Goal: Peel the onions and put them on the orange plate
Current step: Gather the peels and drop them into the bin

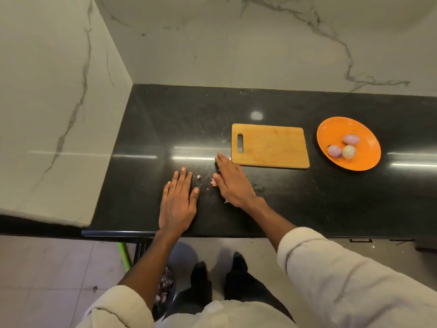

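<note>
Three peeled onions lie on the orange plate point(331, 133) at the right of the black counter: two purple ones point(351, 139) point(334, 151) and a pale one point(348, 151). My left hand point(177, 202) lies flat on the counter with straight fingers. My right hand point(233, 182) also lies flat, its fingers straight, just left of the wooden cutting board point(272, 145). Small pink bits of onion skin point(213, 182) sit on the counter between the two hands, touching the right hand's edge. Neither hand holds anything.
The black counter point(165, 129) meets marble walls at the back and left. Below the counter's front edge, on the floor, stands a dark bin point(165, 290) holding onion skins, beside a green handle point(125, 254). My feet stand on the tiled floor.
</note>
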### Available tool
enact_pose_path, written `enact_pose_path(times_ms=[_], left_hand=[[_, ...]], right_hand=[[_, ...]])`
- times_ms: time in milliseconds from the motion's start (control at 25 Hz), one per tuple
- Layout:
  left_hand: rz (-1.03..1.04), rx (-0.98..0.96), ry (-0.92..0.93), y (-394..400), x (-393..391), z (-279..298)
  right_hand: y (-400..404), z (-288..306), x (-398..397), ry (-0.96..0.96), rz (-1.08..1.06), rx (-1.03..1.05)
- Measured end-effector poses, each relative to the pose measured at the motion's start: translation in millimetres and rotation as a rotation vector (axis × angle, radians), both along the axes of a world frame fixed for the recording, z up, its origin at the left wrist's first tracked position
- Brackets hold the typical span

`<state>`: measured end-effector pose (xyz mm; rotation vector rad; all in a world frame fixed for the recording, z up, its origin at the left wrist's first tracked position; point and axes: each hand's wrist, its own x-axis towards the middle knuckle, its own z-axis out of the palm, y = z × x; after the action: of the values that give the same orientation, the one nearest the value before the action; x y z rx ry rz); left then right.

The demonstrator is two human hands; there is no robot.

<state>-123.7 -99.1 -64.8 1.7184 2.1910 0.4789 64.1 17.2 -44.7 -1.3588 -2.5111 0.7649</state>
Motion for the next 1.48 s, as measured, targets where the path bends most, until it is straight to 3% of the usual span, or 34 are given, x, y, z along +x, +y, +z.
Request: enact_pose_path(times_ms=[120, 240, 280, 360, 440, 480, 560, 680, 800, 1040, 1200, 1320, 1400, 1480], left_hand=[[0.008, 0.001, 0.011, 0, -2, 0], [-0.040, -0.013, 0.045, -3, -1, -1], [-0.076, -0.010, 0.043, -4, -1, 0], [-0.152, 0.015, 0.024, -6, -1, 3], [-0.184, 0.066, -0.034, -8, -2, 6], [-0.159, 0.096, -0.086, -8, -2, 6], [-0.025, 0.172, -0.223, -9, -1, 5], [0.139, 0.301, -0.325, -10, -1, -2], [0.160, 0.284, -0.342, -11, -2, -5], [0.108, 0.296, -0.269, -14, -3, 0], [0.112, 0.303, -0.233, -15, -1, 0], [0.080, 0.295, -0.266, -16, -3, -1], [0.072, 0.254, -0.294, -15, -3, 0], [0.075, 0.229, -0.327, -16, -4, 1]], right_hand=[[-5, -7, -5, -0.120, 0.083, 0.030], [-27, -2, 18, 0.024, 0.274, -0.088], [-32, 3, 28, 0.126, 0.205, -0.149], [-44, 7, 44, 0.270, -0.143, -0.134], [-64, 4, 43, 0.136, -0.455, -0.060], [-75, 0, 35, 0.029, -0.491, -0.037], [-90, -8, 11, -0.037, -0.395, -0.019], [-80, -7, -10, 0.143, -0.273, -0.101], [-54, -1, -13, 0.230, -0.252, -0.172], [-7, 13, -44, 0.070, 0.145, -0.144], [-16, 10, -25, -0.049, 0.290, -0.101], [-25, 23, -17, -0.023, 0.247, -0.181], [-27, 34, -9, 0.054, 0.091, -0.172], [-35, 41, 13, 0.008, -0.070, -0.157]])
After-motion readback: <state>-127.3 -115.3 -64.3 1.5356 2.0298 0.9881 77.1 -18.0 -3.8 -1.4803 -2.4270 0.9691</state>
